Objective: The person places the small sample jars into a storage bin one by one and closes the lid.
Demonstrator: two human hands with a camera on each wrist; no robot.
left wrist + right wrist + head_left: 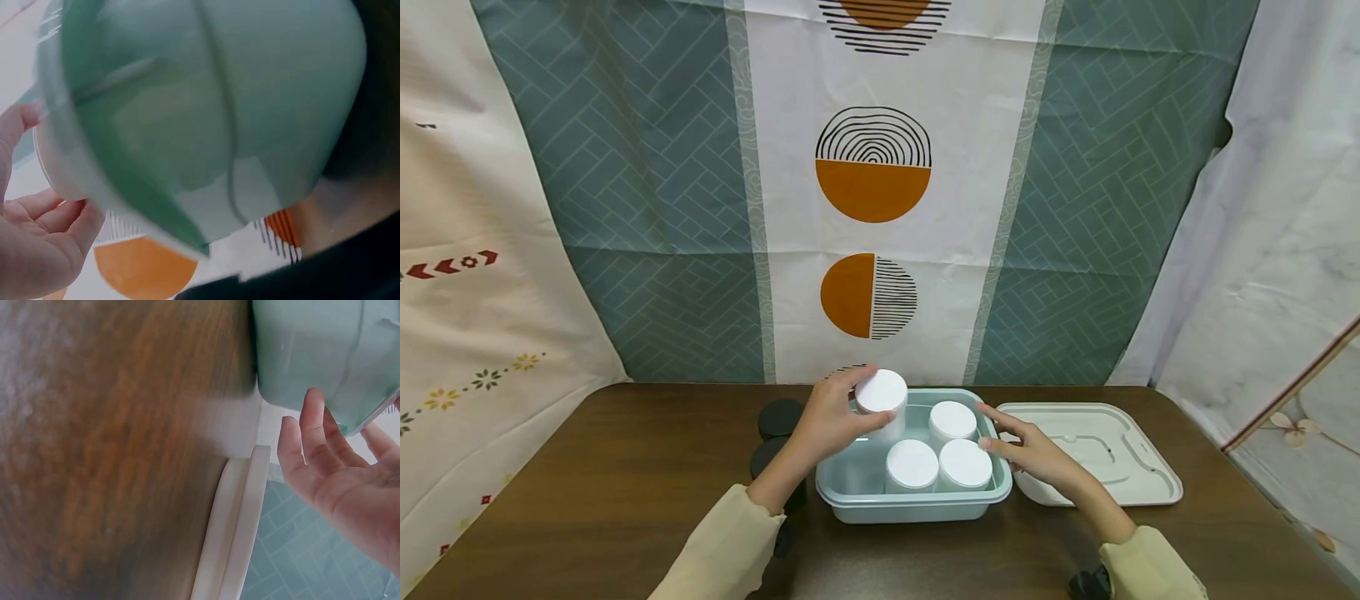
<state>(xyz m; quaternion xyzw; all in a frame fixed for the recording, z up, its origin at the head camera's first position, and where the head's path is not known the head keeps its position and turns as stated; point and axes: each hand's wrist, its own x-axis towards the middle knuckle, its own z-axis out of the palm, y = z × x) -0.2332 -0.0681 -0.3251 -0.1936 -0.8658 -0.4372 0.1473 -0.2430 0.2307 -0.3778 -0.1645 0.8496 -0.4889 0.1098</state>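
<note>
A pale green plastic tub (917, 510) stands on the table. My left hand (838, 417) grips a white jar with a flat round lid (882, 393) at the tub's back left, thumb and fingers on opposite sides. In the left wrist view the tub wall (250, 94) covers much of that jar. Inside the tub stand three more white-lidded jars: one at the back (953, 419), one front left (912, 465), one front right (966, 464). At the tub's right rim is my right hand (1030, 454), fingers extended; in the right wrist view its fingers (315, 431) lie along the outer wall.
A white tub lid (1097, 450) lies flat on the table (625, 500), right of the tub and partly behind my right hand. Several black round things (780, 418) stand left of the tub, partly hidden by my left arm. A patterned cloth (880, 192) hangs behind the table.
</note>
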